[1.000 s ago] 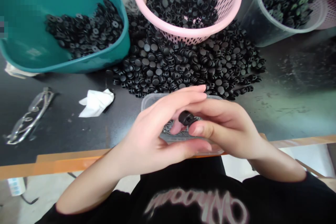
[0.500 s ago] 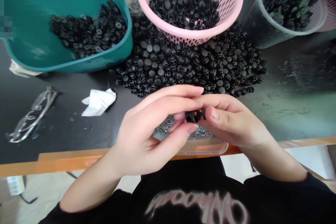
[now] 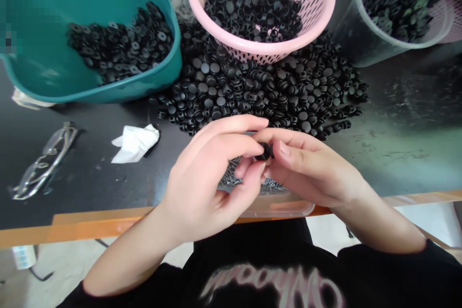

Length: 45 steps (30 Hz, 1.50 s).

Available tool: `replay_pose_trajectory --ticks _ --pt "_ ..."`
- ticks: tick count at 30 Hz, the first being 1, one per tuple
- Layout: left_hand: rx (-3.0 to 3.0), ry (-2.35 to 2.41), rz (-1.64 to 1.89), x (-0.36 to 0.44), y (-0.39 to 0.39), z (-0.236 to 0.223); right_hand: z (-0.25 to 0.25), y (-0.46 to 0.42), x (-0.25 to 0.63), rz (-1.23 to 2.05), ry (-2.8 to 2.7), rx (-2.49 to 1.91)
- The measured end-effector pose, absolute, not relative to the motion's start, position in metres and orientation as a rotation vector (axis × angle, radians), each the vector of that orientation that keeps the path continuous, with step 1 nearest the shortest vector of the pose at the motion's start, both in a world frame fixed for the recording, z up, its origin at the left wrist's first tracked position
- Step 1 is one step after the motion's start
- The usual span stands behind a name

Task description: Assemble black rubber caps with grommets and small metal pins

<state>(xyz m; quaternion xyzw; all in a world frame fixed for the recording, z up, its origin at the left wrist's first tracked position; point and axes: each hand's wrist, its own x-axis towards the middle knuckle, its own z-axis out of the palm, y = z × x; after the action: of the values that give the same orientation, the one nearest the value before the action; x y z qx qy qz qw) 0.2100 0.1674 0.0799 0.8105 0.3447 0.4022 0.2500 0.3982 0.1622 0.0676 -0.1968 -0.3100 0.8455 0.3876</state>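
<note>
Between my two hands is a small black plastic cord lock (image 3: 266,151), partly covered by my fingers. My left hand (image 3: 212,173) pinches its left end with thumb and fingertips. On the other end, my right hand (image 3: 306,163) presses with the thumb, its fingers curled behind. Below the hands, a clear plastic tray (image 3: 277,207) holds many small metal springs (image 3: 231,175), partly hidden by the hands. Just beyond my fingers lies a large pile of black cord locks (image 3: 249,86).
A teal basin (image 3: 144,79) holds flat black pieces with holes. Behind the pile, a pink basket (image 3: 260,48) contains black caps. A clear tub (image 3: 368,43) of black parts leans at right. Glasses (image 3: 46,159) and a crumpled tissue (image 3: 135,143) lie at left.
The two parts of the cord lock have come closer together, with the gap between them narrowed. Both hands have shifted slightly, the right one leftward.
</note>
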Motion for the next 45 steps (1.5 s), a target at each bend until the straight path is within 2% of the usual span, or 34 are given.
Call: replay_pose_trajectory --ticks 19,30,45 --pt "2.325 1.027 0.956 0.206 0.167 0.084 0.071 0.162 0.404 2.198 -0.843 -0.457" --pt "2.348 0.882 0.925 0.203 0.169 0.090 0.076 0.173 0.414 2.288 -0.869 -0.518" --pt "1.791 0.816 0.579 0.211 0.167 0.080 0.078 0.156 0.399 1.907 -1.134 -0.880"
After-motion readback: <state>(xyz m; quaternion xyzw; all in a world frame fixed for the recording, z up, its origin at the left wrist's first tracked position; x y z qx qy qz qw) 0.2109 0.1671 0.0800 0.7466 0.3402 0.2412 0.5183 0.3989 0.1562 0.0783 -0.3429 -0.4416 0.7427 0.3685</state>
